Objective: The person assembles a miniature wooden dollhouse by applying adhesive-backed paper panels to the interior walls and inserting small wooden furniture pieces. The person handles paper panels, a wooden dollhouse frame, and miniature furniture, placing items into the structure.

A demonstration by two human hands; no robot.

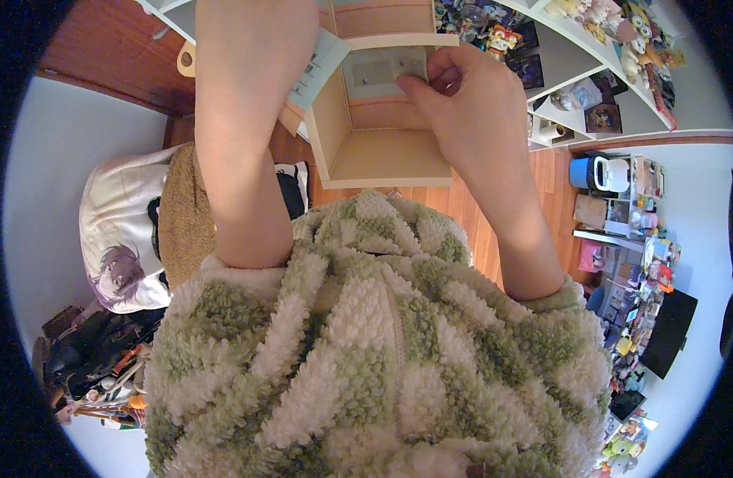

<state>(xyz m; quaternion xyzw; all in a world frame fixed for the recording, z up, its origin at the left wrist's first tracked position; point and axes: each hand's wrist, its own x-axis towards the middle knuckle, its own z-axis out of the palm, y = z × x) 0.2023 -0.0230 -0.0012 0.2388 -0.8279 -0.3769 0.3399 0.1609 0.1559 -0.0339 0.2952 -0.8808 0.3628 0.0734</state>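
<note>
A light tan open-fronted box (392,166) with inner compartments is in front of me, near the top of the view. My right hand (470,99) reaches over its right side. Thumb and index finger pinch together at the edge of a translucent pale sheet (370,73) inside the upper part of the box. My left arm rises to the top edge of the view. Only the back part of my left hand (257,40) shows, and its fingers are hidden. Beside it, a pale blue-green printed card (320,70) leans at the box's left side.
White shelves (574,48) with figures and boxes stand at the upper right. A chair draped with a brown cloth (185,215) and a white printed cloth (119,231) is at the left. A cluttered desk with a dark monitor (669,333) is far right, above wooden floor (494,239).
</note>
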